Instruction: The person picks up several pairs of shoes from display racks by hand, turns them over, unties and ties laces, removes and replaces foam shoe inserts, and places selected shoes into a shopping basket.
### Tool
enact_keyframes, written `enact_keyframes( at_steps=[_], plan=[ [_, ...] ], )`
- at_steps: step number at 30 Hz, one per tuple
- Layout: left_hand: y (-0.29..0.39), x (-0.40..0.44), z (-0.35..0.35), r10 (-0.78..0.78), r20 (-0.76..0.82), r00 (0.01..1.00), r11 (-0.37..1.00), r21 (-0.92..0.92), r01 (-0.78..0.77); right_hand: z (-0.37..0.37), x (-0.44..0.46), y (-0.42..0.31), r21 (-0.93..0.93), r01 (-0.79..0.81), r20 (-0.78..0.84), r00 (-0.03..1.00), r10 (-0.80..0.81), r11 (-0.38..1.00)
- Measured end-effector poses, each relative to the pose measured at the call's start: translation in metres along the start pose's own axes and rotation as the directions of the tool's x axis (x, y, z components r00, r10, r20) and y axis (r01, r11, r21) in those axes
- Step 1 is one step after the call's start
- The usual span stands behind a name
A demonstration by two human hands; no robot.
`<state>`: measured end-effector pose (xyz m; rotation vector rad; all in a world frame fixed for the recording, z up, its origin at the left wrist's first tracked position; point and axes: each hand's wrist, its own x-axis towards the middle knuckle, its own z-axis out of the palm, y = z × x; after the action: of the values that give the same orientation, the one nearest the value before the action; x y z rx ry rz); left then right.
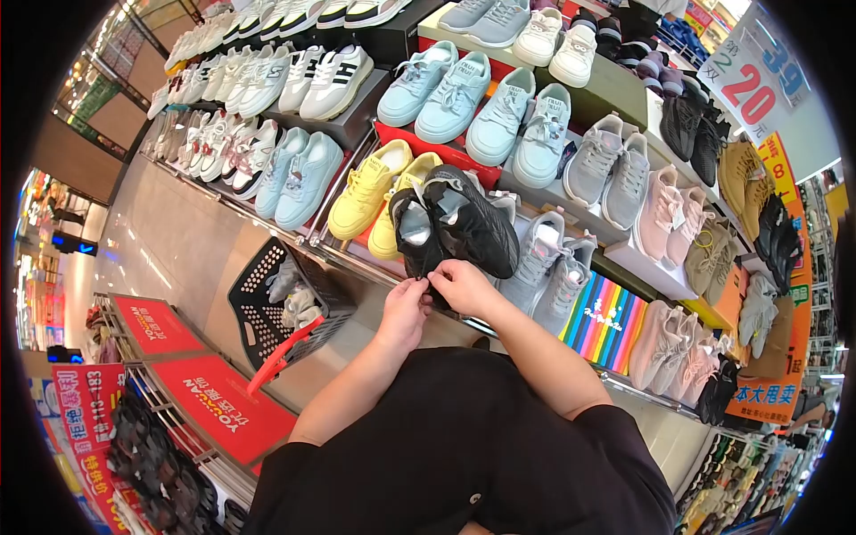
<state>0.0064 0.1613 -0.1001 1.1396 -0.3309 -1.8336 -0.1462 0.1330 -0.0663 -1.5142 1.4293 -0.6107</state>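
Note:
A pair of black sneakers sits at the front edge of the shoe display: the left black sneaker [415,234] shows a pale inside, and the right black sneaker [473,223] leans beside it. At the near end of the left one, my left hand [404,314] is closed in a pinch. My right hand [464,287] pinches at the same spot, its fingertips almost touching those of the left. Any small part between the fingertips is too small to make out. Yellow sneakers [367,189] stand just left of the black pair, and grey sneakers [535,254] to the right.
Tiered shelves hold many other shoes, including light blue sneakers [456,98]. A black shopping basket [259,303] with a red handle and items inside is at lower left, beside a red sign board [214,401]. A rainbow-striped box [599,323] lies among the shoes. A price sign [758,76] hangs upper right.

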Motion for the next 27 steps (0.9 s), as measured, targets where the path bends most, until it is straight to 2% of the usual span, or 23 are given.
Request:
enact_keyframes(
  at_steps=[1, 3, 4, 6, 7, 8, 9, 10, 11, 12, 13, 14, 15, 17, 22, 23, 24, 25, 27],
  plan=[
    [0.002, 0.000, 0.000, -0.005, 0.006, 1.000, 1.000, 0.001, 0.005, -0.002, -0.002, 0.001, -0.015, 0.002, -0.009, 1.000, -0.002, 1.000],
    [0.006, -0.001, -0.002, 0.136, 0.068, 0.988, 0.990, -0.056, -0.133, -0.004, -0.005, 0.004, -0.031, -0.005, -0.026, 1.000, 0.004, 1.000],
    [0.007, -0.001, -0.002, 0.131, 0.074, 0.989, 0.990, -0.056, -0.127, -0.006, -0.006, 0.006, -0.017, -0.013, 0.013, 1.000, 0.013, 1.000],
    [0.010, 0.001, -0.001, 0.255, 0.130, 0.958, 0.952, 0.143, -0.272, -0.007, -0.006, 0.006, -0.004, -0.022, 0.048, 0.999, 0.022, 1.000],
    [0.010, 0.002, -0.001, 0.253, 0.134, 0.958, 0.952, 0.143, -0.272, -0.006, -0.006, 0.005, -0.029, -0.015, 0.020, 1.000, 0.015, 0.999],
    [0.010, 0.003, -0.003, 0.355, 0.099, 0.930, 0.834, 0.415, -0.363, -0.005, -0.006, 0.004, -0.054, -0.008, -0.007, 1.000, 0.007, 0.999],
    [0.010, 0.003, -0.004, 0.457, 0.096, 0.884, 0.640, 0.655, -0.402, -0.004, -0.005, 0.002, -0.053, -0.008, -0.010, 1.000, 0.008, 0.999],
    [0.012, 0.004, -0.005, 0.456, 0.100, 0.884, 0.639, 0.655, -0.404, -0.003, -0.004, 0.000, 0.009, -0.064, -0.039, 0.997, 0.064, 0.998],
    [0.015, 0.005, -0.008, 0.643, 0.217, 0.735, 0.297, 0.813, -0.500, -0.003, -0.003, -0.003, 0.072, -0.117, -0.064, 0.990, 0.122, 0.990],
    [0.019, 0.004, -0.009, 0.741, 0.384, 0.551, -0.087, 0.868, -0.488, -0.003, -0.002, -0.008, 0.073, -0.118, -0.069, 0.990, 0.124, 0.990],
    [0.023, 0.004, -0.010, 0.739, 0.388, 0.551, -0.087, 0.866, -0.492, -0.002, -0.002, -0.013, 0.182, -0.161, -0.050, 0.984, 0.173, 0.970],
    [0.027, 0.005, -0.011, 0.738, 0.521, 0.430, -0.264, 0.808, -0.526, 0.000, -0.001, -0.017, 0.288, -0.201, -0.024, 0.976, 0.217, 0.936],
    [0.031, 0.004, -0.010, 0.704, 0.643, 0.302, -0.435, 0.726, -0.532, 0.003, 0.001, -0.016, 0.287, -0.201, -0.025, 0.976, 0.217, 0.937],
    [0.034, 0.003, -0.011, 0.686, 0.669, 0.287, -0.466, 0.707, -0.533, 0.011, 0.007, -0.014, 0.356, -0.020, -0.105, 0.993, 0.061, 0.934],
    [0.038, 0.007, -0.011, 0.648, 0.724, 0.239, -0.489, 0.635, -0.598, 0.018, 0.013, -0.024, 0.352, 0.008, -0.125, 0.991, 0.039, 0.936],
    [0.038, 0.007, -0.012, 0.626, 0.741, 0.242, -0.497, 0.619, -0.608, 0.021, 0.010, -0.025, 0.064, 0.148, -0.246, 0.961, -0.128, 0.987],
    [0.038, 0.007, -0.013, 0.605, 0.757, 0.246, -0.505, 0.603, -0.617, 0.022, 0.008, -0.027, -0.242, 0.248, -0.309, 0.897, -0.317, 0.938],
    [0.037, 0.008, -0.013, 0.608, 0.755, 0.246, -0.505, 0.606, -0.615, 0.022, 0.007, -0.029, -0.243, 0.251, -0.305, 0.897, -0.320, 0.937],
    [0.036, 0.009, -0.015, 0.623, 0.743, 0.242, -0.455, 0.597, -0.661, 0.020, 0.005, -0.033, -0.385, 0.359, -0.210, 0.863, -0.459, 0.850]
  ],
)
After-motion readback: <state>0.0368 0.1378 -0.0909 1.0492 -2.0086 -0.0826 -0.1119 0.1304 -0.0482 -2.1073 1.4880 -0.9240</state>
